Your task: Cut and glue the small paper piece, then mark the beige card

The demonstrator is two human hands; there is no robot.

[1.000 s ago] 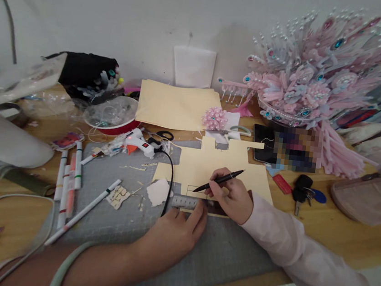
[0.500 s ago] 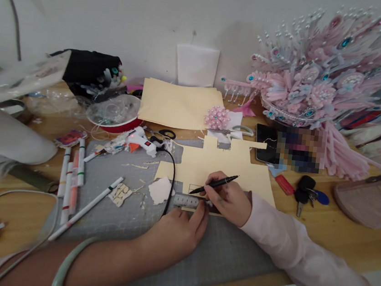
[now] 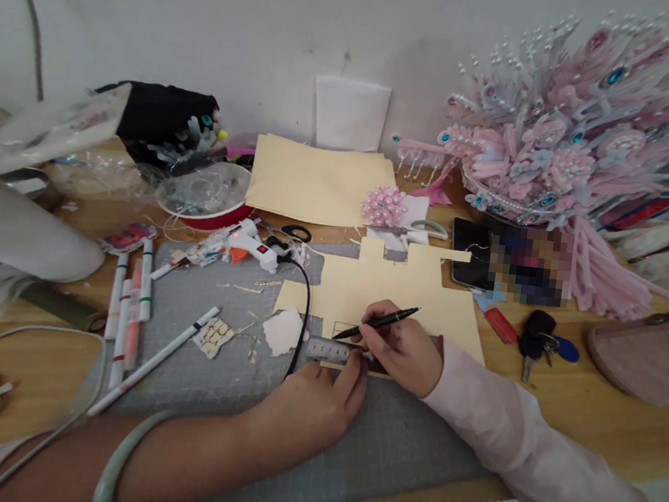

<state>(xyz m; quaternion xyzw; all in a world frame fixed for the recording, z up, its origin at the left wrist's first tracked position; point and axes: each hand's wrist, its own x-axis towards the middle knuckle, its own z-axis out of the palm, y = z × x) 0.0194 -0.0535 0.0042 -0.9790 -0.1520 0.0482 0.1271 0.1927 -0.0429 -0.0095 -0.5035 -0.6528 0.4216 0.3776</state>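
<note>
My right hand is closed around a black pen. The pen's tip meets a sheet of cream cardboard, just above a metal ruler and next to a small drawn rectangle. With bent fingers, my left hand grips and presses the ruler against the card's near edge; the ruler's right part is hidden by my hands. The card has stepped, cut-out edges and lies on a grey cutting mat.
A white glue gun and its black cord lie left of the card. Several markers and paper scraps are on the mat. Behind are stacked cream sheets, a pink bead flower, scissors and a large pink headdress.
The view has shifted slightly, so things appear a little farther right. Both hands, the pen and the ruler show almost no movement on the card.
</note>
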